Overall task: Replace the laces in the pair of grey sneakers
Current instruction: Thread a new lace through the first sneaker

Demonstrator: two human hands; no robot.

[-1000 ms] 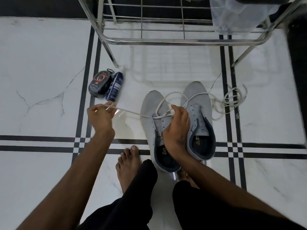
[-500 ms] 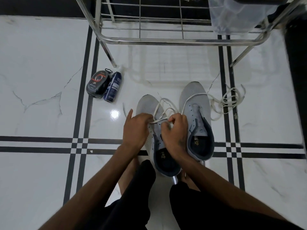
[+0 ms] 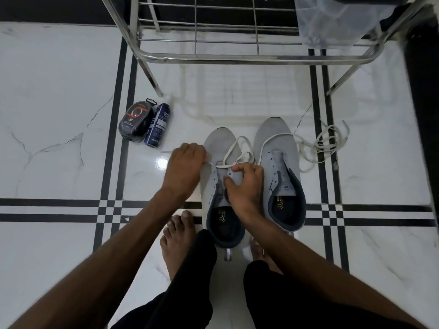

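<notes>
Over the left sneaker [image 3: 219, 162], both hands pinched the lace [image 3: 234, 150], left hand [image 3: 186, 166] and right hand [image 3: 247, 184]; pulling evenly would likely seat it flat.

You have two grey sneakers side by side on the floor, a left sneaker [image 3: 219, 148] and a right sneaker [image 3: 278, 138], and two white laces: one lace [image 3: 234, 148] looped over the left sneaker, one loose lace [image 3: 325, 143] coiled on the tiles just right of the pair. Two hands are at the left sneaker, your left hand [image 3: 185, 167] and your right hand [image 3: 247, 184], and two bare feet show below, a left foot [image 3: 175, 236] and a right foot [image 3: 257, 251] mostly hidden. To the left lie one black shoe-care case [image 3: 135, 119] and one blue bottle [image 3: 156, 125], touching, with one steel rack [image 3: 237, 57] and one clear plastic bag [image 3: 332, 20] at the top.
</notes>
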